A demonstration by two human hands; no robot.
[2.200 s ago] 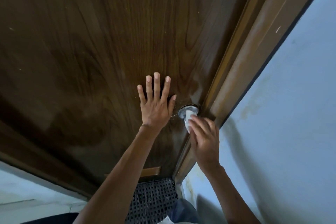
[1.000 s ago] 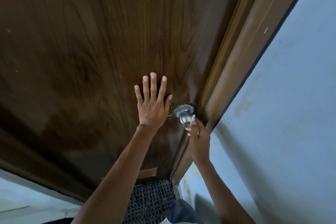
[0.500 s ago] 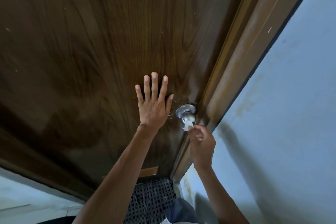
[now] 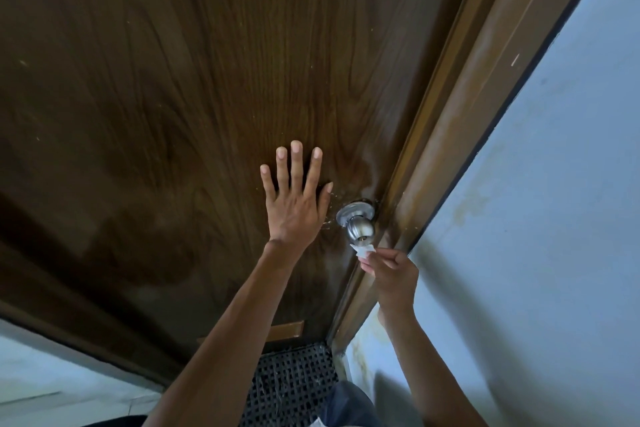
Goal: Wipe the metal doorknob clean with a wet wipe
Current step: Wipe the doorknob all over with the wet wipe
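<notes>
A round silver metal doorknob (image 4: 360, 228) with its base plate sits at the right edge of a dark brown wooden door (image 4: 207, 80). My left hand (image 4: 296, 203) lies flat on the door just left of the knob, fingers spread upward. My right hand (image 4: 393, 276) is just below the knob and pinches a small folded white wet wipe (image 4: 363, 250). The wipe's top edge touches the underside of the knob. Most of the wipe is hidden inside my fingers.
A lighter brown door frame (image 4: 467, 114) runs diagonally right of the knob, against a pale blue wall (image 4: 536, 236). A dark woven doormat (image 4: 294, 381) lies on the floor at the door's foot. My knee in blue cloth (image 4: 346, 406) shows below.
My right hand slid off the knob and down below it, uncovering the whole silver knob; the wipe now touches only its underside. My left hand stayed flat on the door.
</notes>
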